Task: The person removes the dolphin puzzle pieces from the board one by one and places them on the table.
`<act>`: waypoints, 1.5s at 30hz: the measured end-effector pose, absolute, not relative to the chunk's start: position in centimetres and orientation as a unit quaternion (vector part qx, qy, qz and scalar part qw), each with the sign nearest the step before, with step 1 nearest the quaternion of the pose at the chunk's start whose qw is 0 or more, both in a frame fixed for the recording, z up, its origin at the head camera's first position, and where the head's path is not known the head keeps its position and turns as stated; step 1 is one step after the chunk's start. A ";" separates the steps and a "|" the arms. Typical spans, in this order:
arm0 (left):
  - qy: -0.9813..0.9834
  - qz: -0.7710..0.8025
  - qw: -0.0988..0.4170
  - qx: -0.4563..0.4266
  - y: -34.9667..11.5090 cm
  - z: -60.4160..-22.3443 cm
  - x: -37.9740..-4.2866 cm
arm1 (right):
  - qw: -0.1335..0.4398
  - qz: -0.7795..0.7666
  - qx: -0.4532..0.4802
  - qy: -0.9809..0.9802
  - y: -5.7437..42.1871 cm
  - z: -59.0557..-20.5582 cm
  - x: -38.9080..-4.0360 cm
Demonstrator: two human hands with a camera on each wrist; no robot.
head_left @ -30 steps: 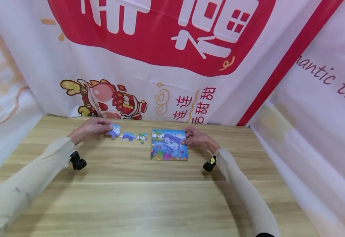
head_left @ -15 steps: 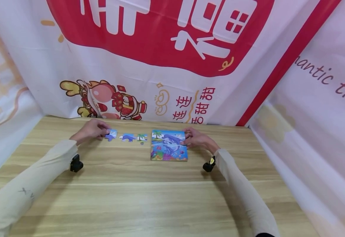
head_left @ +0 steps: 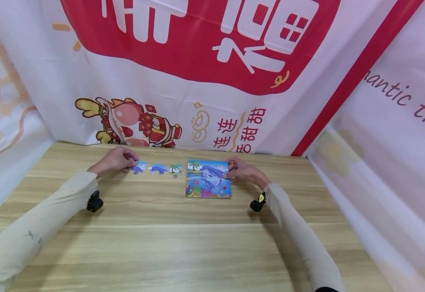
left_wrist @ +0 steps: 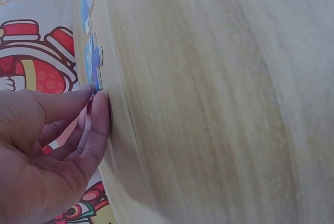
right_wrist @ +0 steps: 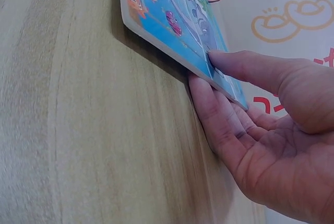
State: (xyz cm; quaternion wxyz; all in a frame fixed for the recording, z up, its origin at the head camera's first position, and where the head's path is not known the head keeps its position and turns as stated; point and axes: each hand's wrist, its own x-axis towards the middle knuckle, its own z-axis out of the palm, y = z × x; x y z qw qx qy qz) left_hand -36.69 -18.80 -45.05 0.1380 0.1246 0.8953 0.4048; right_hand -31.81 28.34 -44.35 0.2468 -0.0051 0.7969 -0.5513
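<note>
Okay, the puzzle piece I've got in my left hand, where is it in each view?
Head: piece left of centre, at the left hand's fingertips.
Left wrist: upper left, just above the thumb tip.
Right wrist: not in it.
Shared landmark: the double orange print, above centre in head, top-left corner in left wrist, upper right in right wrist.

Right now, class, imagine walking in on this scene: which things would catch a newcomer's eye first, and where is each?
The big red patch with white characters, high on the cloth behind the table, would probably come first. Next is the bright dolphin picture near the table's back, its right side gripped by the right hand. Left of it, three small puzzle pieces form a row, the left hand pinching the leftmost one.
</note>
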 end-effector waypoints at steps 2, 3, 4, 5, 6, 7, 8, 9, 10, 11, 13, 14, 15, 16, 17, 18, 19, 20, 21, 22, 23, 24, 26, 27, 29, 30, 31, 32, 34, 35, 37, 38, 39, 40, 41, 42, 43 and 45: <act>0.898 0.400 0.138 0.125 -18.8 -44.9 -36.6 | 0.247 -0.550 -0.004 0.798 28.3 -44.3 -31.8; 0.899 0.397 0.137 0.126 -18.7 -44.9 -36.5 | 0.247 -0.550 -0.003 0.798 28.3 -44.3 -31.8; 0.901 0.392 0.136 0.125 -18.7 -44.9 -36.5 | 0.247 -0.550 -0.002 0.798 28.3 -44.3 -31.8; 0.902 0.390 0.136 0.127 -18.8 -44.9 -36.5 | 0.247 -0.549 -0.002 0.799 28.3 -44.3 -31.8; 0.904 0.387 0.135 0.126 -18.7 -44.9 -36.5 | 0.248 -0.547 -0.002 0.799 28.4 -44.3 -31.8; 0.905 0.384 0.134 0.127 -18.7 -44.9 -36.5 | 0.249 -0.546 -0.002 0.800 28.4 -44.3 -31.9; 0.906 0.382 0.132 0.128 -18.7 -44.9 -36.6 | 0.249 -0.546 -0.002 0.800 28.3 -44.3 -31.9; 0.907 0.380 0.128 0.130 -18.7 -44.9 -36.6 | 0.251 -0.547 -0.004 0.798 28.4 -44.3 -31.9; 0.910 0.375 0.120 0.134 -18.7 -44.9 -36.6 | 0.252 -0.547 -0.004 0.798 28.4 -44.2 -31.9; 0.912 0.369 0.110 0.139 -18.7 -44.8 -36.5 | 0.252 -0.547 -0.005 0.798 28.4 -44.2 -31.9; 0.919 0.355 0.088 0.148 -18.5 -44.7 -36.5 | 0.254 -0.549 -0.004 0.796 28.4 -44.1 -31.9; 0.920 0.353 0.079 0.153 -18.3 -44.6 -36.5 | 0.253 -0.549 -0.002 0.796 28.4 -44.0 -32.0; 0.920 0.352 0.071 0.158 -18.0 -44.5 -36.5 | 0.253 -0.548 0.001 0.797 28.4 -44.0 -32.0; 0.919 0.353 0.065 0.162 -17.7 -44.4 -36.5 | 0.252 -0.546 0.006 0.799 28.4 -43.9 -32.0; 0.918 0.357 0.060 0.165 -17.3 -44.3 -36.6 | 0.250 -0.546 0.010 0.800 28.4 -43.9 -32.0; 0.916 0.359 0.055 0.168 -16.9 -44.2 -36.6 | 0.247 -0.545 0.015 0.801 28.4 -43.9 -32.0; 0.915 0.360 0.050 0.174 -16.5 -44.1 -36.7 | 0.242 -0.542 0.019 0.804 28.4 -43.9 -32.0; 0.914 0.362 0.044 0.180 -16.0 -44.0 -36.7 | 0.237 -0.538 0.023 0.809 28.3 -43.9 -32.0; 0.913 0.360 0.037 0.187 -15.5 -43.8 -36.6 | 0.232 -0.534 0.025 0.813 28.2 -43.9 -32.0; 0.913 0.358 0.032 0.194 -15.0 -43.7 -36.6 | 0.226 -0.530 0.029 0.817 28.1 -43.9 -32.0; 0.911 0.360 0.029 0.200 -14.3 -43.5 -36.4 | 0.221 -0.526 0.032 0.820 27.9 -44.0 -32.0; 0.909 0.361 0.030 0.207 -13.7 -43.3 -36.2 | 0.217 -0.520 0.035 0.826 27.8 -44.0 -31.9; 0.902 0.373 0.043 0.213 -12.3 -42.9 -35.8 | 0.210 -0.507 0.042 0.835 27.4 -43.9 -31.9; 0.899 0.379 0.052 0.214 -11.5 -42.7 -35.6 | 0.208 -0.503 0.046 0.838 27.3 -44.0 -31.9; 0.894 0.386 0.063 0.219 -10.1 -42.3 -35.3 | 0.206 -0.496 0.055 0.842 26.9 -43.9 -31.8; 0.892 0.388 0.066 0.221 -9.4 -42.1 -35.3 | 0.205 -0.491 0.060 0.844 26.7 -43.9 -31.8; 0.891 0.389 0.067 0.224 -8.8 -42.1 -35.3 | 0.204 -0.490 0.064 0.845 26.6 -43.8 -31.8; 0.890 0.390 0.065 0.228 -8.2 -42.1 -35.3 | 0.203 -0.488 0.069 0.846 26.5 -43.8 -31.7; 0.887 0.391 0.065 0.236 -7.1 -42.1 -35.3 | 0.200 -0.484 0.075 0.849 26.2 -43.8 -31.7; 0.886 0.390 0.067 0.241 -6.7 -42.1 -35.3 | 0.198 -0.481 0.078 0.851 26.0 -43.7 -31.6; 0.885 0.383 0.071 0.254 -5.9 -42.2 -35.3 | 0.191 -0.474 0.080 0.855 25.8 -43.7 -31.5; 0.884 0.381 0.077 0.260 -5.5 -42.2 -35.3 | 0.188 -0.471 0.080 0.858 25.7 -43.7 -31.4; 0.883 0.378 0.083 0.265 -5.2 -42.3 -35.2 | 0.186 -0.470 0.080 0.859 25.7 -43.7 -31.4; 0.882 0.376 0.090 0.269 -5.0 -42.3 -35.1 | 0.184 -0.470 0.079 0.860 25.6 -43.7 -31.3; 0.880 0.375 0.096 0.276 -4.7 -42.4 -35.0 | 0.183 -0.470 0.078 0.860 25.6 -43.7 -31.3; 0.876 0.377 0.103 0.281 -4.5 -42.4 -34.9 | 0.182 -0.470 0.079 0.860 25.5 -43.7 -31.2; 0.874 0.379 0.108 0.286 -4.3 -42.5 -34.7 | 0.180 -0.470 0.079 0.860 25.4 -43.7 -31.1; 0.868 0.384 0.110 0.294 -3.8 -42.6 -34.4 | 0.178 -0.468 0.080 0.862 25.4 -43.7 -31.0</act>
